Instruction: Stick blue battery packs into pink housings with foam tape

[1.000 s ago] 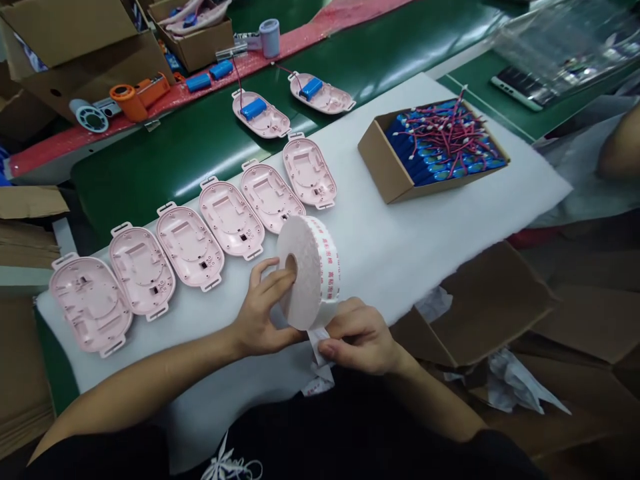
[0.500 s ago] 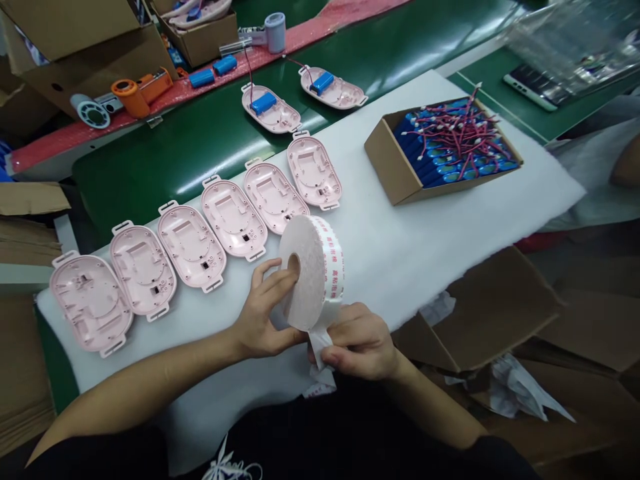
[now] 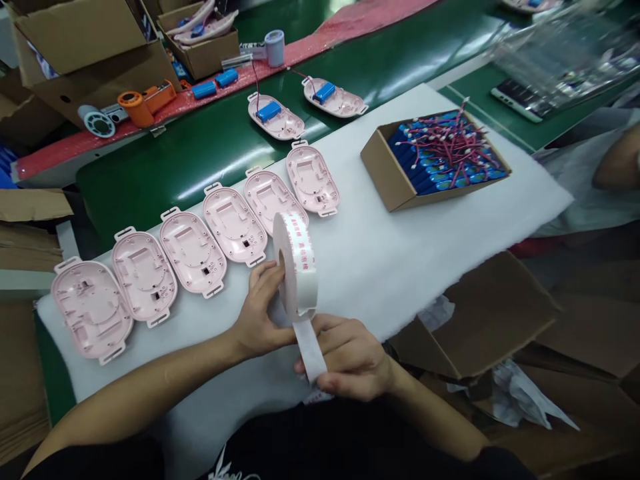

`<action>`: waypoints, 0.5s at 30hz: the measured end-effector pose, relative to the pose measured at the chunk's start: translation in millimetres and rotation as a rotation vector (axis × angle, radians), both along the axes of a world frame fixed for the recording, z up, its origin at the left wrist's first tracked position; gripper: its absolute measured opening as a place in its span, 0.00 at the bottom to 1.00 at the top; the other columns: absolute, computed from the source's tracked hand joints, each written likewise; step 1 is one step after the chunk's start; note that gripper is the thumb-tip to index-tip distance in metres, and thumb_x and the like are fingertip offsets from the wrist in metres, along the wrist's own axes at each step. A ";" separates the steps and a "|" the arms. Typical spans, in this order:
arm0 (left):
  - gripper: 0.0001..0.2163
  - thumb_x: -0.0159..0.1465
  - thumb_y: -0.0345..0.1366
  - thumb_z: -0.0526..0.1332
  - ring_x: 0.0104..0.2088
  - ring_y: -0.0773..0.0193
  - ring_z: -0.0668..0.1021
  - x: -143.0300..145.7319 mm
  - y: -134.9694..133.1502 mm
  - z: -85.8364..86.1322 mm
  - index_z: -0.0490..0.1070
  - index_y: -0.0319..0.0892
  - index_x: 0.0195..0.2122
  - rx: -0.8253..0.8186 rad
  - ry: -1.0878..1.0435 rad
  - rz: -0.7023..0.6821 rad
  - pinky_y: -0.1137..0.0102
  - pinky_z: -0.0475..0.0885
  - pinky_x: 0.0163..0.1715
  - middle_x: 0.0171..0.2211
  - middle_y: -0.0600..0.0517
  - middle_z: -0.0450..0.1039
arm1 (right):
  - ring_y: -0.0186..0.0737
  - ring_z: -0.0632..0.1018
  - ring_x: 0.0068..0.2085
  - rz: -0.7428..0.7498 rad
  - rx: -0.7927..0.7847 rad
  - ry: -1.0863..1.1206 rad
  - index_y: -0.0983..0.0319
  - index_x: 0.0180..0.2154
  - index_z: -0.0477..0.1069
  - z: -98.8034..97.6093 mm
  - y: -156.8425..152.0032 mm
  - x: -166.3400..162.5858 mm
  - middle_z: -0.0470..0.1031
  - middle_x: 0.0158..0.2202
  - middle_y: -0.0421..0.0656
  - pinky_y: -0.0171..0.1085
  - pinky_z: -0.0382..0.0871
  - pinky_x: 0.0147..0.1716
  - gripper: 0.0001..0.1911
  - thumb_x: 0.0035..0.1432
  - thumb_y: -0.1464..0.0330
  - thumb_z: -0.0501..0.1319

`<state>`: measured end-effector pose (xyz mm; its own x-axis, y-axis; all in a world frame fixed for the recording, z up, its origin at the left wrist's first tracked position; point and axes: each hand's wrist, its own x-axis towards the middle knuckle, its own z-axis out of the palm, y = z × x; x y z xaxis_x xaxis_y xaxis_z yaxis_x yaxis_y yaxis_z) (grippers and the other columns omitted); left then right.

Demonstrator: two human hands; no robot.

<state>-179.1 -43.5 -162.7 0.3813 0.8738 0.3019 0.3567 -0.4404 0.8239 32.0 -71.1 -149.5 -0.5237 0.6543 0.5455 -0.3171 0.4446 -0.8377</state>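
While the left hand [image 3: 260, 320] holds the tape roll [image 3: 295, 263] upright on edge just above the desk [image 3: 400, 253], fingers curled against the roll's face & core hole, the right hand [image 3: 350, 357] pinches the free tape strip [image 3: 311, 350] btwn thumb & forefinger, other fingers folded under. The strip hangs from the roll's underside, a short length out, not cut or torn off as far as I can see. The roll sits near the desk's front edge, just beside the row of pink shells [image 3: 193, 252].

Progress, my read: early. Six shells lie open side up in a slanted row on the white pad, close together. None shows tape or a battery inside, so all six look undone. Two belt shells [image 3: 287, 123], each w/ a blue cell & red wire, sit on the green belt [image 3: 200, 147] behind, apart from the row. Those look done, tho whether tape lies under the cells can't be told. The battery box [image 3: 390, 170] stands at the right of the desk, full of blue cells w/ red leads, neither hand near it.

Left to do, prob.: free a piece from the roll, then tape & cell for each of the six. Another person's arm [image 3: 617, 160] shows at far right, well apart from the work.
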 end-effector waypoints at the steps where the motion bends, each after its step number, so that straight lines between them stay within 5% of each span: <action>1: 0.41 0.59 0.53 0.74 0.65 0.39 0.70 0.7 -2.1 -1.6 0.62 0.44 0.69 -0.015 -0.028 0.008 0.41 0.65 0.65 0.62 0.38 0.69 | 0.41 0.85 0.37 0.060 0.000 0.002 0.61 0.37 0.80 -3.7 -3.5 0.5 0.86 0.36 0.47 0.44 0.77 0.51 0.10 0.71 0.66 0.63; 6: 0.36 0.63 0.50 0.72 0.65 0.41 0.71 6.9 -9.9 -10.9 0.62 0.49 0.69 -0.205 -0.140 0.025 0.50 0.77 0.57 0.66 0.39 0.65 | 0.35 0.84 0.33 0.489 0.103 -0.220 0.59 0.29 0.74 -8.7 -8.4 22.4 0.84 0.30 0.44 0.33 0.74 0.43 0.22 0.73 0.53 0.61; 8: 0.30 0.65 0.46 0.70 0.64 0.43 0.73 8.6 -9.6 -12.4 0.65 0.50 0.67 -0.208 -0.128 0.018 0.54 0.80 0.53 0.65 0.41 0.67 | 0.35 0.81 0.30 0.493 0.096 -0.464 0.60 0.31 0.76 6.6 10.6 50.3 0.83 0.30 0.43 0.32 0.72 0.34 0.25 0.71 0.47 0.60; 11: 0.30 0.66 0.43 0.70 0.63 0.44 0.74 8.8 -7.6 -11.4 0.65 0.51 0.67 -0.054 -0.067 -0.006 0.52 0.79 0.56 0.62 0.41 0.71 | 0.38 0.81 0.31 0.119 0.011 -0.804 0.60 0.37 0.80 44.8 71.1 106.7 0.83 0.31 0.43 0.34 0.71 0.33 0.26 0.72 0.46 0.58; 15: 0.30 0.66 0.40 0.70 0.63 0.43 0.75 7.5 -6.1 -14.2 0.64 0.52 0.68 0.164 -0.002 -0.037 0.45 0.74 0.62 0.60 0.42 0.75 | 0.44 0.81 0.43 -0.744 0.090 -1.192 0.63 0.48 0.80 81.2 174.6 163.9 0.84 0.43 0.47 0.39 0.72 0.46 0.16 0.74 0.63 0.55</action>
